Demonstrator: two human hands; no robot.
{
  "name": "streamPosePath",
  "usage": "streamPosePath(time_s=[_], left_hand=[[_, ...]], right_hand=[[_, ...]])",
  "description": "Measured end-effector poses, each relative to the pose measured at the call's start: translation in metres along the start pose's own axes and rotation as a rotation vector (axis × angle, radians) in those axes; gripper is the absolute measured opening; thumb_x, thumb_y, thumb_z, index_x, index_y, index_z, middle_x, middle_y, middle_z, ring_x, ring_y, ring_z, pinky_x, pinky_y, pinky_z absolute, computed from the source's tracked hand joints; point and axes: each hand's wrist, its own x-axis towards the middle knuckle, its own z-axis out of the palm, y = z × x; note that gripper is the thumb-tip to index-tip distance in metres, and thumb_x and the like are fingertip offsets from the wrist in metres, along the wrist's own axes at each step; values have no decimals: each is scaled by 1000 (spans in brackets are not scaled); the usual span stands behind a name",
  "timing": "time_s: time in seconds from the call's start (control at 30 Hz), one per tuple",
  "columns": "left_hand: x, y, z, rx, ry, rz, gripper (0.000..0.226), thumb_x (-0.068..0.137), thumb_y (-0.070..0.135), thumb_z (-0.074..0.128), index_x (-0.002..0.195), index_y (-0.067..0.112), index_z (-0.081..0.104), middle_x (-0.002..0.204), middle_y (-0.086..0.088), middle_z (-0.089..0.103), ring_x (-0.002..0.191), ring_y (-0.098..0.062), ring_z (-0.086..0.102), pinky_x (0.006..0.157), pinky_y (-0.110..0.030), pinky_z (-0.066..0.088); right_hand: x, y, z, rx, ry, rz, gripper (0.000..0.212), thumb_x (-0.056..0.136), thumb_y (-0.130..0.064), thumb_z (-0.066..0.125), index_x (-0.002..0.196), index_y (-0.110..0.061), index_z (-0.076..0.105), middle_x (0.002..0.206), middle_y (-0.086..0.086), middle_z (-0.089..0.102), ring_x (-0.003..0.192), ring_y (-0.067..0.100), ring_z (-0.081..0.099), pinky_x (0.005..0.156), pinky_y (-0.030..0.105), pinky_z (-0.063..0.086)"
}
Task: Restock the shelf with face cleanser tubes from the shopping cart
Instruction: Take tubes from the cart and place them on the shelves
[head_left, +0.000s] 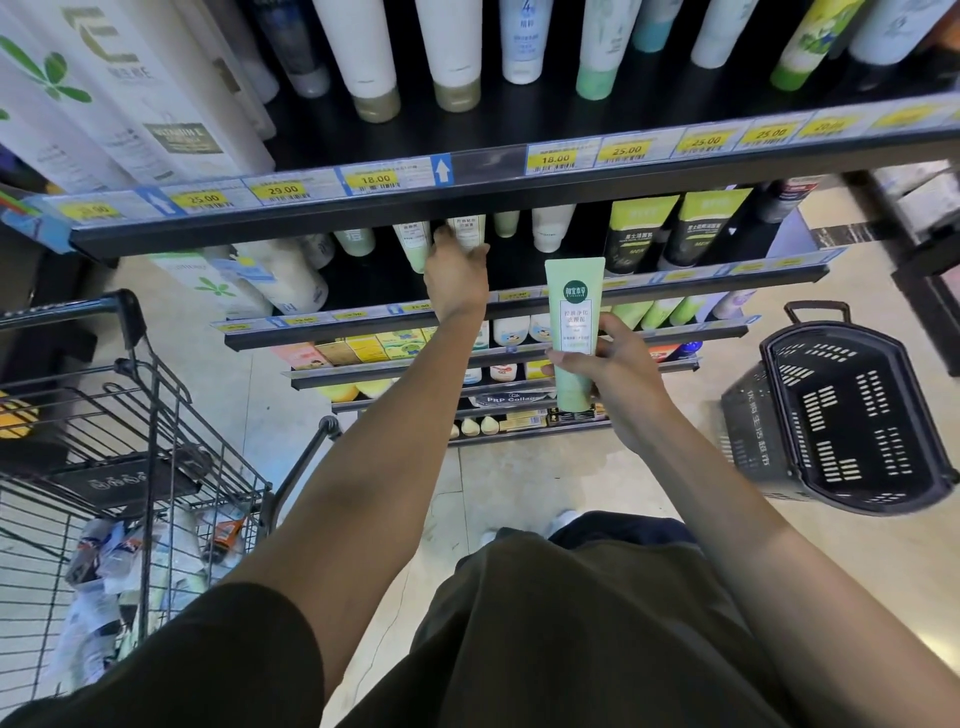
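My right hand (610, 371) grips a pale green face cleanser tube (574, 312), upright with its cap down, in front of the shelf edge (519, 296). My left hand (457, 273) reaches onto the second shelf and its fingers touch a white and green tube (467, 231) standing there among similar tubes; I cannot tell whether they curl round it. The shopping cart (150, 415) stands at the left, with several packaged items (114, 561) lying in its bottom.
The upper shelf (467, 176) with yellow price tags juts out above my left hand. A black plastic basket (841, 415) sits on the floor at the right. Lower shelves hold more tubes and boxes. My legs and the tiled floor fill the foreground.
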Motion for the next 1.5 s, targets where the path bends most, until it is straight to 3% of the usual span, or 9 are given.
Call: streamPosePath(time_s=[0.23, 0.37, 0.47, 0.6, 0.77, 0.97, 1.1, 1.23, 1.5], left_hand=[[-19, -6, -28, 146, -94, 61, 52, 93, 40, 72, 127, 4, 55, 112, -13, 71, 104, -35, 67, 73, -37, 49], [-22, -27, -53, 342, -166, 212, 56, 94, 56, 64, 126, 10, 63, 116, -10, 72, 106, -33, 68, 84, -44, 58], [-15, -48, -70, 512, -278, 314, 57, 92, 60, 63, 122, 11, 67, 115, -9, 71, 109, -32, 66, 95, -46, 52], [-6, -73, -80, 668, -348, 453, 44, 94, 40, 69, 124, 9, 67, 120, -11, 62, 118, -32, 55, 102, -46, 42], [-6, -76, -75, 678, -293, 511, 34, 96, 26, 68, 124, 8, 64, 123, -10, 61, 121, -31, 52, 103, -44, 41], [-5, -86, -70, 660, -244, 522, 34, 96, 25, 68, 124, 7, 65, 120, -10, 62, 118, -30, 53, 101, -43, 41], [-5, -88, -67, 650, -225, 519, 34, 95, 24, 69, 124, 7, 65, 120, -10, 62, 117, -31, 54, 100, -43, 42], [-5, -90, -66, 630, -218, 501, 33, 94, 23, 71, 122, 7, 66, 120, -9, 62, 117, -30, 53, 101, -42, 41], [-6, -90, -65, 605, -205, 504, 33, 93, 21, 71, 122, 6, 66, 118, -10, 63, 115, -31, 54, 101, -42, 41]], right_hand=[[-1, 0, 15, 80, 4, 48, 43, 87, -1, 77, 122, -18, 58, 105, 7, 75, 86, 28, 74, 86, 46, 60], [11, -9, 28, -7, 64, 36, 42, 83, -7, 82, 113, -24, 58, 105, 6, 77, 94, 28, 75, 86, 43, 60], [28, -19, 35, -138, 97, -50, 43, 84, -10, 82, 117, -19, 56, 106, -1, 74, 97, 15, 72, 77, 29, 55], [56, -30, 43, -295, 131, -199, 44, 85, -16, 83, 119, -20, 56, 115, -4, 71, 105, 11, 68, 91, 33, 57], [87, -31, 53, -399, 206, -329, 51, 77, -25, 87, 118, -27, 57, 121, 2, 66, 113, 17, 63, 98, 42, 56], [113, -27, 64, -334, 228, -364, 43, 83, -16, 85, 117, -19, 59, 109, -6, 71, 102, 7, 67, 85, 16, 51], [133, -27, 69, -440, 269, -351, 45, 80, -19, 87, 115, -14, 59, 109, -3, 69, 95, 7, 64, 72, 4, 44], [153, -30, 75, -580, 304, -315, 49, 78, -21, 89, 115, -10, 59, 118, 4, 69, 112, 22, 66, 93, 31, 54], [170, -31, 81, -609, 393, -293, 47, 77, -27, 89, 113, -14, 61, 112, 0, 72, 107, 22, 69, 96, 39, 57]])
